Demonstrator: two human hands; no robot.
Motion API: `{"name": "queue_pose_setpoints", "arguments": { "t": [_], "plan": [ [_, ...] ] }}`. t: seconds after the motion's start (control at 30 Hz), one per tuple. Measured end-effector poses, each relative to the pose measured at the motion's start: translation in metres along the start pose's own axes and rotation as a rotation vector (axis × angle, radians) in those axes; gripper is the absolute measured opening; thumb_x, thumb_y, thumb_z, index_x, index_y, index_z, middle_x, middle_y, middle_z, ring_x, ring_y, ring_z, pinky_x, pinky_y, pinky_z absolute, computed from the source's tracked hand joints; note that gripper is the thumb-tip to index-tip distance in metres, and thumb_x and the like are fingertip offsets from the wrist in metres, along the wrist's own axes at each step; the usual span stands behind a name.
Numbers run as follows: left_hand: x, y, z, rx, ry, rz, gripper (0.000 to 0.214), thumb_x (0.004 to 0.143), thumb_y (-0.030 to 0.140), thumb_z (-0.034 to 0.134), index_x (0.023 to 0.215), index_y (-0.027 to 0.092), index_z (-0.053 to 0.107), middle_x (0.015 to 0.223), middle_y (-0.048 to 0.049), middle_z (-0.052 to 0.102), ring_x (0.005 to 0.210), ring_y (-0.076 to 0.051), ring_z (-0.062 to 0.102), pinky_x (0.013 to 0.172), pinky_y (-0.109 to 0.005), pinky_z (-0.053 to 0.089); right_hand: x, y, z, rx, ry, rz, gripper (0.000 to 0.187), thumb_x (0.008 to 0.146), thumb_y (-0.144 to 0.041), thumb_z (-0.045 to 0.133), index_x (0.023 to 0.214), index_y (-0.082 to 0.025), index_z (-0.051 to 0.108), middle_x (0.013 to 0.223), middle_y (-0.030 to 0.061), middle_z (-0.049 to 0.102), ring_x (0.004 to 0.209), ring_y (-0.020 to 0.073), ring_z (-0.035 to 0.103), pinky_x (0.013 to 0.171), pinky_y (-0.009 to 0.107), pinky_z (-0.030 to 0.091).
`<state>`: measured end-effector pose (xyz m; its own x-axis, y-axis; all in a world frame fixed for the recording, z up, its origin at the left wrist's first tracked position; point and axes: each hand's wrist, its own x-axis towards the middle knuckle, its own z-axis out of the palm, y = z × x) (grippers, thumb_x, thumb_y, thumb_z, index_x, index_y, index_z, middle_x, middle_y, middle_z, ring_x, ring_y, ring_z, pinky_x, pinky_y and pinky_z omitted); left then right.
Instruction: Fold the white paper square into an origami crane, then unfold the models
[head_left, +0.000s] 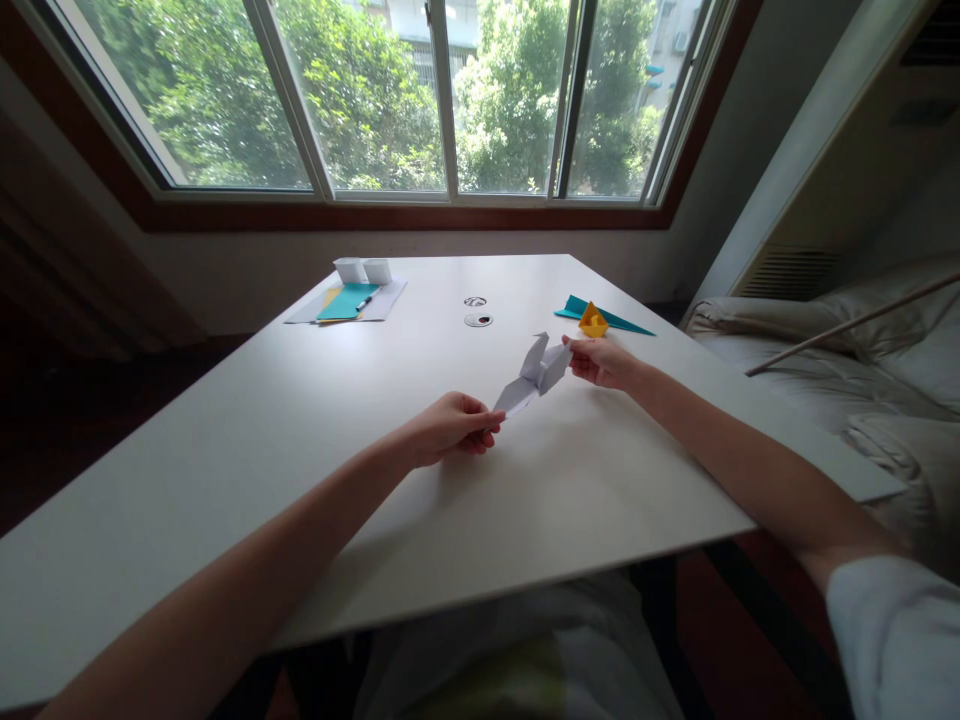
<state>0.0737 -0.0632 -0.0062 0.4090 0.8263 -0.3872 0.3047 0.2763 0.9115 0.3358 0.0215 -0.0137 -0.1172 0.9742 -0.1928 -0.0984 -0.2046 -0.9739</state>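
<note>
A folded white paper model point(537, 376) hangs just above the white table point(315, 440), stretched between both hands. My left hand point(450, 428) pinches its near, lower end with closed fingers. My right hand point(600, 361) pinches its far, upper end, also with closed fingers. The paper has raised flaps in its middle.
At the far right lie a teal paper plane point(611, 318) and a small orange folded piece point(593, 321). At the far left lie sheets of white and teal paper point(346, 302) with a pen and two small white boxes point(363, 270). Two round cable holes point(478, 319) sit mid-table. Bedding point(862, 380) lies to the right.
</note>
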Motion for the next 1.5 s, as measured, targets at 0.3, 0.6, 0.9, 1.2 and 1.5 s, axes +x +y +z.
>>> {"name": "queue_pose_setpoints", "arguments": {
  "t": [0.3, 0.6, 0.9, 1.2, 1.5],
  "plan": [
    [0.001, 0.0, -0.001, -0.001, 0.001, -0.011, 0.04, 0.059, 0.048, 0.072, 0.063, 0.011, 0.058, 0.052, -0.0004, 0.057, 0.046, -0.007, 0.049, 0.046, -0.02, 0.035, -0.002, -0.001, 0.003, 0.046, 0.021, 0.063, 0.012, 0.076, -0.026, 0.065, 0.074, -0.016, 0.059, 0.057, -0.0009, 0.06, 0.049, 0.0064, 0.053, 0.047, 0.016, 0.046],
    [0.006, -0.003, -0.009, 0.119, 0.126, 0.07, 0.031, 0.069, 0.043, 0.063, 0.068, 0.012, 0.06, 0.052, 0.0003, 0.056, 0.042, -0.007, 0.047, 0.041, -0.02, 0.033, -0.006, -0.012, -0.012, -0.243, -0.058, 0.13, 0.016, 0.073, -0.03, 0.068, 0.075, -0.016, 0.062, 0.071, 0.0022, 0.061, 0.061, 0.008, 0.056, 0.051, 0.017, 0.047],
    [0.01, -0.007, -0.023, 0.228, 0.229, 0.142, 0.03, 0.072, 0.043, 0.059, 0.066, 0.013, 0.057, 0.052, 0.0006, 0.055, 0.041, -0.008, 0.047, 0.039, -0.02, 0.034, -0.012, -0.021, -0.018, -0.445, -0.045, 0.06, 0.023, 0.073, -0.037, 0.066, 0.083, -0.015, 0.064, 0.075, 0.0042, 0.059, 0.06, 0.0083, 0.055, 0.054, 0.019, 0.046],
    [0.002, 0.002, -0.012, 0.252, 0.151, 0.202, 0.027, 0.072, 0.039, 0.057, 0.068, 0.013, 0.058, 0.054, 0.0007, 0.056, 0.043, -0.007, 0.047, 0.041, -0.019, 0.034, -0.025, -0.025, -0.001, -0.894, 0.363, -0.807, 0.041, 0.081, -0.052, 0.048, 0.087, -0.014, 0.063, 0.08, 0.0074, 0.061, 0.066, 0.0144, 0.053, 0.062, 0.028, 0.043],
    [0.001, 0.004, -0.002, 0.282, 0.04, 0.247, 0.029, 0.073, 0.041, 0.057, 0.072, 0.013, 0.06, 0.057, 0.0, 0.057, 0.044, -0.008, 0.048, 0.042, -0.019, 0.037, -0.048, -0.021, 0.031, -1.012, 0.129, -0.826, 0.04, 0.071, -0.05, 0.062, 0.092, -0.016, 0.062, 0.072, 0.0039, 0.063, 0.055, 0.0125, 0.051, 0.053, 0.025, 0.041]
  ]
}}
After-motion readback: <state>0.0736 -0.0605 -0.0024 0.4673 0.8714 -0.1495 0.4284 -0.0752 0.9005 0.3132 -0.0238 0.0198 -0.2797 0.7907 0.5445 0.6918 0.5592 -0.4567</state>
